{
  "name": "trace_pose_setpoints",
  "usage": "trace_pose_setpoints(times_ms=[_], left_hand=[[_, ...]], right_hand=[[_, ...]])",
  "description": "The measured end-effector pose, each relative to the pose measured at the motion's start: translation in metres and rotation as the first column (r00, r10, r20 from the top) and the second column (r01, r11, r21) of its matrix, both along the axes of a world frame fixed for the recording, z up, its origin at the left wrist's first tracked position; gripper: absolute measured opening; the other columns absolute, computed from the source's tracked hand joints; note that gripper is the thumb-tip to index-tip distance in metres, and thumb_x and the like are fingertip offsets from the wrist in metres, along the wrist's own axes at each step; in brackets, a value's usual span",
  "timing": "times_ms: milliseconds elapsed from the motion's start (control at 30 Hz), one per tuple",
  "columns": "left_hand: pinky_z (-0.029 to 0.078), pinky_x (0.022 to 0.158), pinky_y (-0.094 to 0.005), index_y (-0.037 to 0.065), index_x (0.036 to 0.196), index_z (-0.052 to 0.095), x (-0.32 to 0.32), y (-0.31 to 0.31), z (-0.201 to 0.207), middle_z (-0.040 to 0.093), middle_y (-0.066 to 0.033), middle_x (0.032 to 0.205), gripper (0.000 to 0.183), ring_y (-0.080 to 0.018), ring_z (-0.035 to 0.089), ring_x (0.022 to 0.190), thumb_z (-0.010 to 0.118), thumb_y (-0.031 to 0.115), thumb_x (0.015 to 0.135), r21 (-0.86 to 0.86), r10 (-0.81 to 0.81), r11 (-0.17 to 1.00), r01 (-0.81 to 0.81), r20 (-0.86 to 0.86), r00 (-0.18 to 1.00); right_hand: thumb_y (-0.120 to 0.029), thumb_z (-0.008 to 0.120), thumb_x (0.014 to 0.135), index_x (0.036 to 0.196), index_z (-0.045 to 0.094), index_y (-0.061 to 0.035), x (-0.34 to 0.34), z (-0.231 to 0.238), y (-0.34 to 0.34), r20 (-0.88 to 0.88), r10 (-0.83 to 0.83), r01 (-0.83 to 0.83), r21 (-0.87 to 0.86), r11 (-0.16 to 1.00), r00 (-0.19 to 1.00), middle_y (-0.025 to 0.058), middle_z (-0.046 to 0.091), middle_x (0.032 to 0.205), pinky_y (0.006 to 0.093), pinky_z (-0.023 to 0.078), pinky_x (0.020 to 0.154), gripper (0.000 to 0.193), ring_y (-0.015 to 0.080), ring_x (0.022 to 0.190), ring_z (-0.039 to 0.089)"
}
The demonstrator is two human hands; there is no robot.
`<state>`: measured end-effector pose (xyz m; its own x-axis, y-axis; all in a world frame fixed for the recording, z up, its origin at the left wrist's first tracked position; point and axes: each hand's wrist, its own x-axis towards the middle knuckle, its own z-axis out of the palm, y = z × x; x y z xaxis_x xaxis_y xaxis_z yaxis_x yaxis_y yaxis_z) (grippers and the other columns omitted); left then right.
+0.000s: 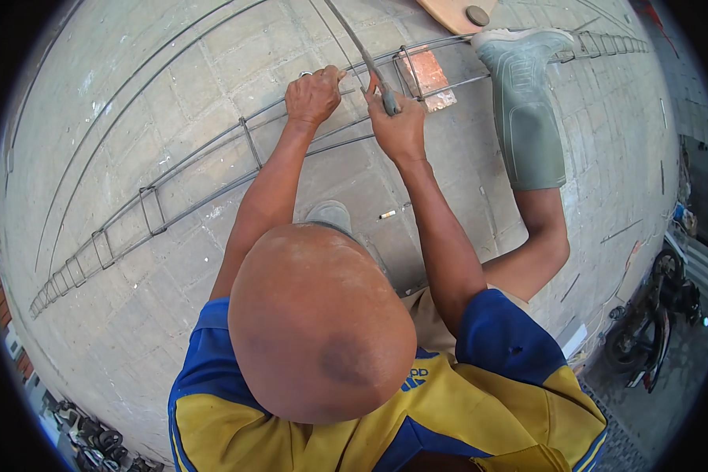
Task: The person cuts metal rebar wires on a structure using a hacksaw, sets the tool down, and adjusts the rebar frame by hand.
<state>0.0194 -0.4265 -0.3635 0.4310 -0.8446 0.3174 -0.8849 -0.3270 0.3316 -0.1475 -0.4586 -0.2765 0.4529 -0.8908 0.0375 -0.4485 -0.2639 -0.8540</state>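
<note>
A long, narrow rebar cage of thin steel rods and square stirrups runs across the paved floor. My left hand is closed around the cage's far-side rod, a ring on one finger. To its right, my right hand is wrapped around the near end of a long dark metal bar that reaches away past the top edge; what kind of tool it is I cannot make out. That hand is just above the cage, near a stirrup. An orange-red brick lies under the cage right of my hands.
My grey-green boot stands by the cage at right. Loose curved rods lie at far left. A tan board with a round dark object is at the top. A cigarette butt lies nearby. A motorbike stands far right.
</note>
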Motion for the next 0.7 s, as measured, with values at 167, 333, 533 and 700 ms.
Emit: trace_pose_setpoints(times_ms=[167,333,533,700], left_hand=[[0.052,0.051,-0.0461,0.012,0.086,0.065,0.019,0.021,-0.009,0.071,-0.0139,0.075,0.026,-0.0341,0.068,0.061,0.055,0.033,0.097,-0.026,0.017,1.000,-0.017,0.008,1.000],[0.052,0.049,-0.0441,0.012,0.085,0.065,0.011,0.024,0.001,0.071,-0.0124,0.074,0.023,-0.0328,0.067,0.058,0.057,0.031,0.096,-0.042,0.032,0.999,-0.031,0.020,0.999],[0.054,0.058,-0.0454,0.011,0.084,0.065,0.001,0.005,-0.003,0.072,-0.0121,0.079,0.025,-0.0340,0.069,0.066,0.055,0.030,0.097,-0.034,0.006,0.999,-0.006,0.000,1.000],[0.055,0.058,-0.0458,0.011,0.084,0.065,0.018,0.022,-0.007,0.072,-0.0114,0.078,0.026,-0.0342,0.069,0.066,0.055,0.031,0.097,0.050,0.056,0.997,-0.056,0.005,0.998]], right_hand=[[-0.018,0.063,0.091,0.073,0.058,0.0056,-0.033,0.012,0.032,-0.063,0.029,-0.017,0.188,0.982,0.998,0.0103,0.042,0.055,0.0337,0.039,0.052,0.030,0.0096,0.055,0.040],[-0.009,0.058,0.093,0.105,0.074,-0.0021,-0.132,0.063,0.101,-0.099,-0.038,0.065,0.291,0.955,0.994,-0.0043,0.047,0.057,0.0241,0.039,0.052,0.021,0.0020,0.057,0.043],[-0.019,0.065,0.088,0.070,0.054,0.0073,0.011,0.021,-0.006,-0.075,-0.011,0.014,0.050,0.999,0.997,0.0190,0.044,0.058,0.0385,0.039,0.053,0.034,0.0139,0.056,0.039],[-0.019,0.063,0.091,0.065,0.057,0.0000,-0.061,0.015,0.044,-0.023,0.001,0.006,0.273,0.962,1.000,-0.0003,0.052,0.055,0.0282,0.037,0.047,0.033,0.0071,0.050,0.045]])
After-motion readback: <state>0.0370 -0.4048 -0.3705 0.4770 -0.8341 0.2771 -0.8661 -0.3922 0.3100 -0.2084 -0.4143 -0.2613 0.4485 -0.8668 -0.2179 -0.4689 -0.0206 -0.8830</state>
